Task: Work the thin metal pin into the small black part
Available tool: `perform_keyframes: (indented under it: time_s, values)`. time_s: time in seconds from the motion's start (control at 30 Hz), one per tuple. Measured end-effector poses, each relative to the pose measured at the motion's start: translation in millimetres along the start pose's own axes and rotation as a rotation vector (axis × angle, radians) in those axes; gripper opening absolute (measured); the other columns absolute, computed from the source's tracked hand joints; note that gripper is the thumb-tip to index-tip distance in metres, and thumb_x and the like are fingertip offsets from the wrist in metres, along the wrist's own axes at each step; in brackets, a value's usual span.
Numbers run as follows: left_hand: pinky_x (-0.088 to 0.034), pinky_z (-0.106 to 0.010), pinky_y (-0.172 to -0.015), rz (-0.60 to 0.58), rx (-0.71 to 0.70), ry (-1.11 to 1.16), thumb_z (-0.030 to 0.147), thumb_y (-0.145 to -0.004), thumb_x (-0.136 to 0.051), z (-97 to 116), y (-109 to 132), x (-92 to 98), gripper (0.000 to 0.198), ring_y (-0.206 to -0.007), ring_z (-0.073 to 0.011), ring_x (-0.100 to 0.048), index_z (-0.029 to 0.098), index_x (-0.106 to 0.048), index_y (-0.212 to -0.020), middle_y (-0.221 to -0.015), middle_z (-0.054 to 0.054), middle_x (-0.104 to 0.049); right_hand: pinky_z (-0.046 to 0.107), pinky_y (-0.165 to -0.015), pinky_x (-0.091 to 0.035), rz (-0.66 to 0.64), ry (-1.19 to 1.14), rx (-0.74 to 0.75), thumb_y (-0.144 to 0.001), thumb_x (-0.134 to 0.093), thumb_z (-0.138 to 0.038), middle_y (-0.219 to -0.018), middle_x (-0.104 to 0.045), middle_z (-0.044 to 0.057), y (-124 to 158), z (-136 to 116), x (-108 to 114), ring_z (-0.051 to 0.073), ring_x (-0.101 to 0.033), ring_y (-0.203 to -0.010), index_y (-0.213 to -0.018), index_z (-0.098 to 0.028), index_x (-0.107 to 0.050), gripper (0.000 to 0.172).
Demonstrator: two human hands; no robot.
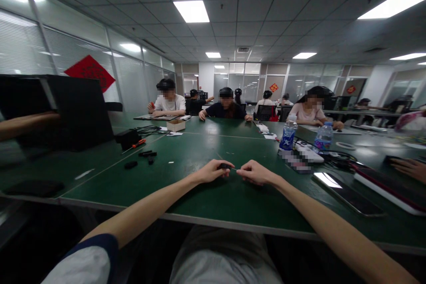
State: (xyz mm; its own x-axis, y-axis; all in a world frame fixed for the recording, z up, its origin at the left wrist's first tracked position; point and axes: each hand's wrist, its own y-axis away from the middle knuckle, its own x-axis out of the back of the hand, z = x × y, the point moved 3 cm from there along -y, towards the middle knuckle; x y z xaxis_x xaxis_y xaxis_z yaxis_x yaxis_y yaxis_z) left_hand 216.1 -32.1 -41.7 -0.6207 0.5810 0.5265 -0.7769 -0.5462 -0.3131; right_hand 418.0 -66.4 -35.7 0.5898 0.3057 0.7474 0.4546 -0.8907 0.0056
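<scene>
"What have you got?"

"A black part [225, 166], pinched in my left hand [211, 171], above the green table [233, 208]. My right hand [257, 173] is touching or just beside it; I can't tell whether it's gripping."

"Which way does it point?"

"Sideways, its thin tip [234, 169] toward my right hand. A light, level pinch suits it."

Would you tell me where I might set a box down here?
Bare green tabletop runs between the near edge and your left hand and right hand. Another patch lies beyond them, before the cardboard box. It is crowded around the bottles and phone, right of your hands, and by the black parts to the left.
</scene>
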Motion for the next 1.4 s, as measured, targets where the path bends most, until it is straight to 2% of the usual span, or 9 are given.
perform_keyframes:
  time_s: [0.43,0.73,1.07,1.4]
  values:
    - [-0.044,-0.023,-0.066,-0.016,0.02,-0.006,0.032,-0.087,-0.049,1.4,0.7,-0.1,0.038,-0.071,-0.0117,-0.055,0.014,-0.053,-0.12,-0.083,-0.005,-0.061,0.016,-0.03,-0.028,-0.03,-0.024,-0.006,-0.081,-0.043,-0.064,-0.051,-0.046,-0.003,-0.8,1.9,-0.8,0.006,-0.039,-0.034,-0.073,-0.013,-0.059,0.054]
    - [-0.044,-0.025,-0.067,0.029,0.082,-0.032,0.039,-0.084,-0.051,4.4,1.0,1.5,0.04,-0.075,-0.0139,-0.057,0.014,-0.056,-0.115,-0.086,-0.006,-0.062,0.017,-0.032,-0.031,0.022,0.029,-0.013,-0.083,-0.041,-0.064,-0.053,-0.05,-0.002,-3.6,1.3,-2.9,0.007,-0.042,-0.037,-0.075,-0.013,-0.061,0.055]
    - [-0.042,-0.024,-0.063,0.117,0.164,-0.076,0.051,-0.081,-0.05,2.4,-1.9,0.1,0.048,-0.068,-0.0133,-0.055,0.012,-0.06,-0.107,-0.078,-0.005,-0.061,0.019,-0.031,-0.032,0.079,0.074,-0.026,-0.082,-0.04,-0.065,-0.055,-0.053,0.0,-4.9,0.7,-5.0,0.009,-0.044,-0.037,-0.077,-0.014,-0.062,0.057]
    - [-0.043,-0.024,-0.062,0.128,0.179,-0.054,0.047,-0.082,-0.05,-3.5,-4.3,-0.3,0.043,-0.066,-0.0123,-0.054,0.012,-0.061,-0.103,-0.077,-0.004,-0.06,0.018,-0.035,-0.035,0.086,0.115,0.038,-0.084,-0.037,-0.065,-0.06,-0.057,0.002,-3.7,-3.3,-4.2,0.01,-0.048,-0.042,-0.079,-0.013,-0.064,0.059]
